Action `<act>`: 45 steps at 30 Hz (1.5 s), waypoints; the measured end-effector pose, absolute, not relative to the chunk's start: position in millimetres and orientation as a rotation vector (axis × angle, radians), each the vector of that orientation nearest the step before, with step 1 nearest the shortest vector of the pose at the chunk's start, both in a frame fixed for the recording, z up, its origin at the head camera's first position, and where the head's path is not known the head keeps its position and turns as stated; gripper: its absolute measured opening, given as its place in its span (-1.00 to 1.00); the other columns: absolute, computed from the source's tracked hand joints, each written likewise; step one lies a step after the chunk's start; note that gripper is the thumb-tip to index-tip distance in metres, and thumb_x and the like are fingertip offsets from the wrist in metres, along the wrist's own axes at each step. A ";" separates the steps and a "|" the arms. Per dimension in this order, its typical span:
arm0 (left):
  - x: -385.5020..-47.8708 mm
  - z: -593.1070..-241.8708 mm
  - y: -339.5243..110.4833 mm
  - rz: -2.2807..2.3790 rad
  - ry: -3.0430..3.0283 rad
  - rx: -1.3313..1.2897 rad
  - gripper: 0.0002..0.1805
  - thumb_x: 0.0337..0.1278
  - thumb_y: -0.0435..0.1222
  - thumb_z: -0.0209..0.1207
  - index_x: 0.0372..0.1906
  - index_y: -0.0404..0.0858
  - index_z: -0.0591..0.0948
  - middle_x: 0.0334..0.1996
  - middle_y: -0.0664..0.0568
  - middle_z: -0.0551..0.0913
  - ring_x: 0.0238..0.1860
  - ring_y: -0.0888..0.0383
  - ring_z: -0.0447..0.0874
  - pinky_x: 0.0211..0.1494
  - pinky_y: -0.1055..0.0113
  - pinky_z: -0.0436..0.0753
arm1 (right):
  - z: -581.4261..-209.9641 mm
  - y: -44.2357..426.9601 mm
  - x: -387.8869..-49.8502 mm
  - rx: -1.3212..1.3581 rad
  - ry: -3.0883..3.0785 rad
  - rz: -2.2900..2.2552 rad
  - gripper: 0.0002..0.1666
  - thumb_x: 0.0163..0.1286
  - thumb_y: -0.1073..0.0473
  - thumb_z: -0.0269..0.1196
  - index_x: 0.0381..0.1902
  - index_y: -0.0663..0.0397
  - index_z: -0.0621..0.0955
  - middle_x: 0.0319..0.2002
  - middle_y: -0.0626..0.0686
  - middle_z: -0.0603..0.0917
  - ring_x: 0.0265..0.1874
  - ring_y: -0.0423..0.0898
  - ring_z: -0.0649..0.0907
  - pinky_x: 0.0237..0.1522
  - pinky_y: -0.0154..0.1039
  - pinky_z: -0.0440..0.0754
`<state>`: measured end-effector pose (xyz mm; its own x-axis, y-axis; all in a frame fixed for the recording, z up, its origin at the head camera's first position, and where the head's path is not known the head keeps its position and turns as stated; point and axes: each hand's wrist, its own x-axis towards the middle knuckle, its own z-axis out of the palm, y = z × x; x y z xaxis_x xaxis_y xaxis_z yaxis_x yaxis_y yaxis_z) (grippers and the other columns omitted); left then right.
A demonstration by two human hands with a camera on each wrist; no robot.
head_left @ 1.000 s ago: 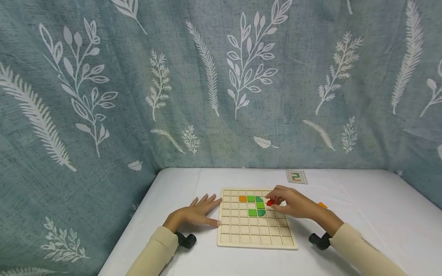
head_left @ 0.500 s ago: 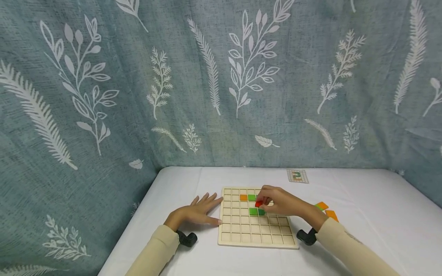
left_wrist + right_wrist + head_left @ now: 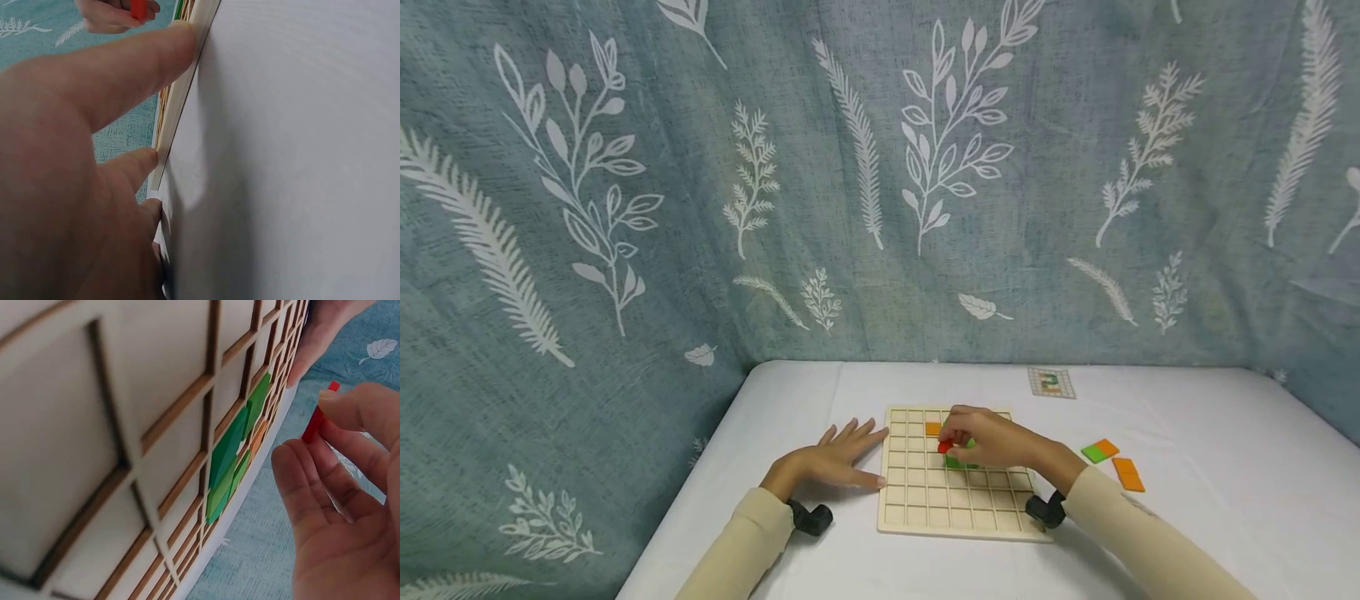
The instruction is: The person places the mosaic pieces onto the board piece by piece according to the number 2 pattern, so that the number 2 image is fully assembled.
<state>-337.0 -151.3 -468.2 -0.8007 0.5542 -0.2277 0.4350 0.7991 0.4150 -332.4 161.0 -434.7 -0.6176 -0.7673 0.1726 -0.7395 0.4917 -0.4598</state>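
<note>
A wooden grid board (image 3: 925, 521) lies on the white table, with an orange square (image 3: 932, 428) and green pieces (image 3: 961, 463) in its cells. My right hand (image 3: 988, 437) is over the board and pinches a red piece (image 3: 945, 447) between thumb and fingers; in the right wrist view the red piece (image 3: 320, 414) stands clear of the board. The hand hides part of the green pieces in the head view. My left hand (image 3: 831, 462) has its fingers spread at the board's left edge, and the left wrist view shows the thumb (image 3: 144, 65) touching that edge.
Right of the board lie a green-and-orange tile (image 3: 1101, 451) and an orange tile (image 3: 1128, 474). A small patterned card (image 3: 1052, 382) is behind the board, near the table's back edge. A patterned curtain (image 3: 865, 167) hangs behind the table.
My right hand has moved left across the board with the red piece. The two tiles at the right have come into full view from behind my forearm. My left hand stays at the board's edge.
</note>
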 end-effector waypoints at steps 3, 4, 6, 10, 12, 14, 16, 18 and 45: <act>-337.6 -467.1 -151.0 0.478 2.657 0.753 0.03 0.14 0.35 0.11 0.62 0.13 -0.02 0.65 0.03 -0.15 0.65 -0.06 -0.34 0.62 -0.15 -0.27 | -434.6 157.0 -334.1 -1.332 2.671 -0.748 -0.82 0.38 0.27 0.31 -0.07 0.05 0.68 -0.17 -0.05 0.61 -0.23 -0.27 0.60 -0.13 -0.29 0.70; -338.0 -466.5 -150.7 0.475 2.658 0.753 0.03 0.14 0.35 0.11 0.62 0.13 -0.02 0.65 0.03 -0.15 0.65 -0.05 -0.34 0.62 -0.15 -0.27 | -434.6 156.0 -334.6 -1.329 2.673 -0.744 -0.81 0.38 0.27 0.31 -0.06 0.05 0.68 -0.17 -0.05 0.61 -0.23 -0.27 0.59 -0.14 -0.30 0.69; -338.5 -465.5 -150.0 0.477 2.659 0.751 0.03 0.14 0.35 0.11 0.62 0.13 -0.02 0.65 0.03 -0.15 0.65 -0.05 -0.34 0.62 -0.15 -0.27 | -435.3 154.6 -335.7 -1.321 2.675 -0.742 -0.81 0.37 0.27 0.31 -0.06 0.05 0.68 -0.18 -0.05 0.61 -0.24 -0.28 0.59 -0.15 -0.32 0.68; -338.6 -465.0 -149.1 0.488 2.654 0.750 0.03 0.13 0.34 0.12 0.62 0.13 -0.01 0.65 0.03 -0.14 0.65 -0.05 -0.34 0.62 -0.16 -0.27 | -439.4 152.1 -337.2 -1.312 2.685 -0.745 -0.82 0.37 0.25 0.33 -0.08 0.07 0.69 -0.20 -0.04 0.62 -0.27 -0.30 0.56 -0.19 -0.37 0.64; -338.0 -465.6 -149.3 0.492 2.648 0.748 0.03 0.13 0.34 0.13 0.62 0.13 -0.01 0.65 0.03 -0.14 0.65 -0.06 -0.34 0.62 -0.16 -0.27 | -441.1 150.4 -337.0 -1.311 2.686 -0.739 -0.83 0.37 0.24 0.33 -0.09 0.07 0.71 -0.20 -0.05 0.62 -0.28 -0.29 0.55 -0.20 -0.38 0.62; -337.5 -466.6 -149.7 0.488 2.646 0.751 0.03 0.13 0.34 0.13 0.62 0.12 -0.01 0.65 0.03 -0.14 0.65 -0.06 -0.34 0.62 -0.16 -0.26 | -442.3 148.2 -336.4 -1.314 2.678 -0.732 -0.83 0.36 0.23 0.34 -0.10 0.06 0.72 -0.21 -0.06 0.63 -0.28 -0.27 0.54 -0.22 -0.37 0.61; -337.3 -467.5 -150.5 0.486 2.645 0.752 0.03 0.14 0.34 0.13 0.62 0.13 -0.01 0.65 0.03 -0.14 0.65 -0.06 -0.34 0.62 -0.16 -0.26 | -442.5 145.8 -335.8 -1.302 2.672 -0.720 -0.83 0.36 0.21 0.35 -0.10 0.03 0.72 -0.20 -0.07 0.63 -0.28 -0.26 0.55 -0.21 -0.38 0.61; -337.5 -467.9 -151.2 0.483 2.651 0.755 0.03 0.14 0.35 0.12 0.62 0.13 -0.02 0.65 0.03 -0.14 0.65 -0.06 -0.34 0.62 -0.16 -0.26 | -442.4 143.8 -335.8 -1.291 2.673 -0.705 -0.83 0.36 0.20 0.36 -0.11 0.02 0.73 -0.20 -0.08 0.62 -0.27 -0.24 0.54 -0.21 -0.37 0.60; -335.6 -467.7 -149.6 0.473 2.664 0.733 0.02 0.13 0.34 0.12 0.62 0.13 0.00 0.65 0.05 -0.13 0.65 -0.04 -0.33 0.63 -0.15 -0.26 | -445.2 142.8 -335.7 -1.348 2.684 -0.708 -0.80 0.24 0.26 0.43 -0.15 0.10 0.77 -0.24 -0.02 0.67 -0.24 -0.14 0.63 -0.17 -0.29 0.66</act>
